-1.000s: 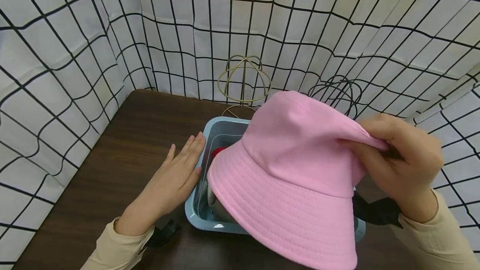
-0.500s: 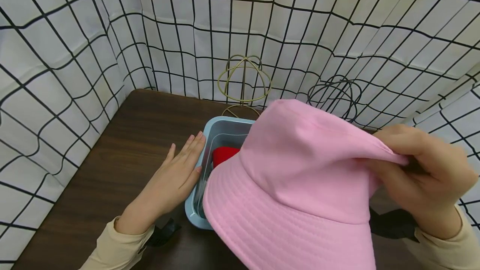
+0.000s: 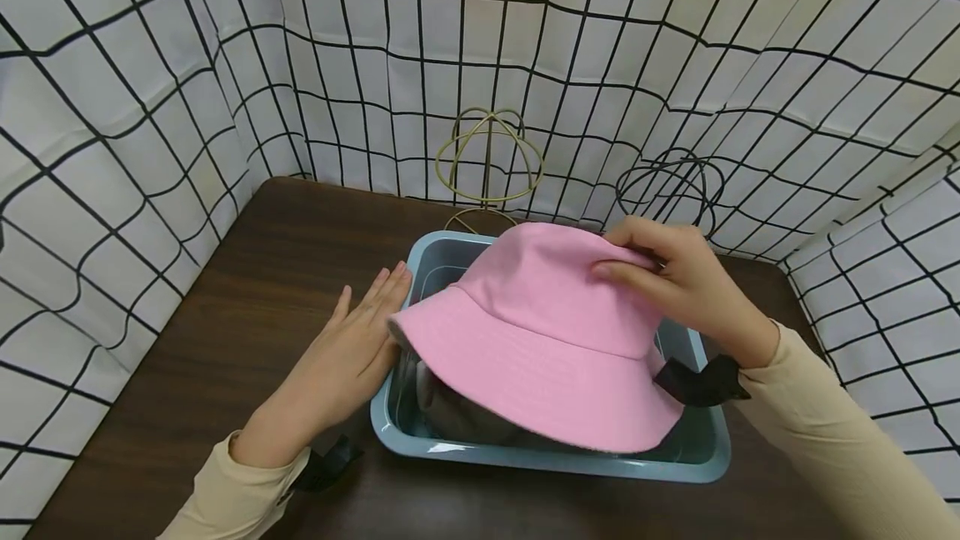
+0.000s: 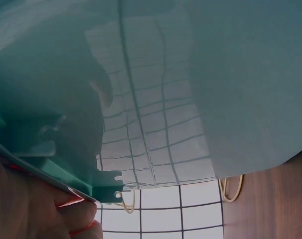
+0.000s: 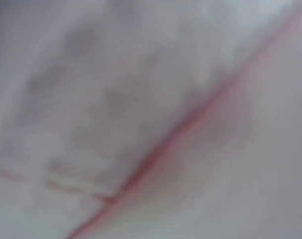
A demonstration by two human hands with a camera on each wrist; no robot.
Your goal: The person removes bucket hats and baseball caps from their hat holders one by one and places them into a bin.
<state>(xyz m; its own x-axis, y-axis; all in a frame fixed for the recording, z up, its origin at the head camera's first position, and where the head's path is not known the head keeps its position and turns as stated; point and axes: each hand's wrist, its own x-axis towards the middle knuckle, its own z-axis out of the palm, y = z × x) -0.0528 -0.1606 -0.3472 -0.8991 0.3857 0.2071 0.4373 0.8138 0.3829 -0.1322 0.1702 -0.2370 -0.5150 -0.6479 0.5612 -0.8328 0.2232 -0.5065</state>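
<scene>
In the head view my right hand (image 3: 678,277) pinches the crown of a pink bucket hat (image 3: 547,332) between thumb and fingers. The hat hangs over a light blue plastic basin (image 3: 540,461), its brim across much of the opening. Fingers straight, my left hand (image 3: 348,357) rests against the basin's left rim. Beneath the brim a greyish cloth-like item (image 3: 457,415) shows inside; the rest of the contents is hidden. The left wrist view has the basin's glossy outer wall (image 4: 155,99) and part of my left hand (image 4: 36,214). Blurred pale fabric (image 5: 141,124) fills the right wrist view.
The basin stands on a dark brown wooden table (image 3: 285,248). Behind it are a gold wire stand (image 3: 489,157) and a black wire stand (image 3: 671,186). White cloth with a black grid (image 3: 360,48) encloses the back and sides.
My right hand has carried the hat leftward and lower, over the basin. A red item seen in the basin half a second ago is now covered. My left hand stays put.
</scene>
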